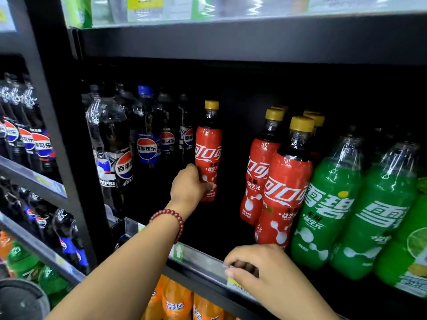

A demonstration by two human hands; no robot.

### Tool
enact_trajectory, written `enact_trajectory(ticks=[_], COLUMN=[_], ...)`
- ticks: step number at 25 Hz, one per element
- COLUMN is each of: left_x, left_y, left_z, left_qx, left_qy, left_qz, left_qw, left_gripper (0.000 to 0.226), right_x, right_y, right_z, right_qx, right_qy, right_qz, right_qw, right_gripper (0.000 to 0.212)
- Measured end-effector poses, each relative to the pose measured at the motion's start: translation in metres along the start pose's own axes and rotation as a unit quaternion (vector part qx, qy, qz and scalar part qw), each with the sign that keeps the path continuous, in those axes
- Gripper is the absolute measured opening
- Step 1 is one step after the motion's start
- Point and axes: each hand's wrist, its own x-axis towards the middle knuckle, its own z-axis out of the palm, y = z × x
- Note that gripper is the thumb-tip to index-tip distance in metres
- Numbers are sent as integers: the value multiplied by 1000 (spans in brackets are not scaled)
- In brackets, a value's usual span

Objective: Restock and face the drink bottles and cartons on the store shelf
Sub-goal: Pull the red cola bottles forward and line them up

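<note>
Fingers of the left hand wrap the lower body of a red cola bottle, upright and deep on the shelf. Just left of that grip stand dark Pepsi bottles; right of it, across a gap, more red colas, then green Sprite bottles. Nearer, the right hand curls over the shelf's price rail.

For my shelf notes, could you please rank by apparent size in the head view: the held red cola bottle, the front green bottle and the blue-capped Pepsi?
1. front green bottle, though nearest the camera
2. held red cola bottle and blue-capped Pepsi: too alike to rank
</note>
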Motion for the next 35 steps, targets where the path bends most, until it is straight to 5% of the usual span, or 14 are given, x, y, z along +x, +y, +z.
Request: enact_trajectory(ticks=[14,19,22,25,35], left_x=[5,-15,-28,-39,-37], left_y=[-11,9,31,52,63], left_z=[10,2,2,11,42], left_qx=[106,70,-113,-195,-218], left_qy=[-8,157,52,-95,-110], left_qz=[-34,84,170,151,148], left_qw=[994,981,978,964,958], left_gripper=[41,42,47,68,63], right_x=[2,-1,-2,-3,-2], right_y=[1,-2,-5,-5,-5], right_z=[0,0,-1,0,-1], right_qx=[5,18,22,25,20], right_qy=[7,20,26,29,29], right_qz=[18,25,24,24,19], right_qw=[1000,999,999,999,999], right_gripper=[13,6,5,7,9])
